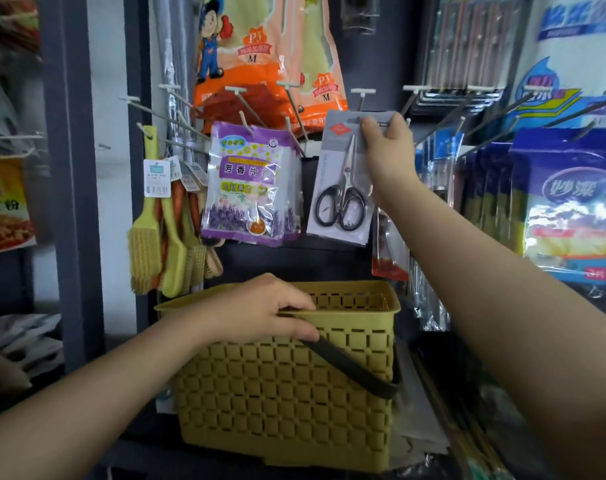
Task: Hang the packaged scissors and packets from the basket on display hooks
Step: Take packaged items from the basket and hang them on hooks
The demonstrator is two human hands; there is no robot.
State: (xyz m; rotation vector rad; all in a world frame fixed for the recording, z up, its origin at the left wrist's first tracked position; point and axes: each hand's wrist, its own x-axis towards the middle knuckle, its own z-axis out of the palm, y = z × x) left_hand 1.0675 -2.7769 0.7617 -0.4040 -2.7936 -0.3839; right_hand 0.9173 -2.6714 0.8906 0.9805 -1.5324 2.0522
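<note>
My right grip (386, 147) pinches the top of the scissors (341, 192) card, raised so its hang-hole can meet a hook (362, 98) just above; my fingers hide the hole, so I can't tell whether it's threaded. My left grip (260, 311) is closed over the basket (284, 393) rim below, steadying it. Its contents are hidden. Purple packets (246, 183) already hang left of the card.
</note>
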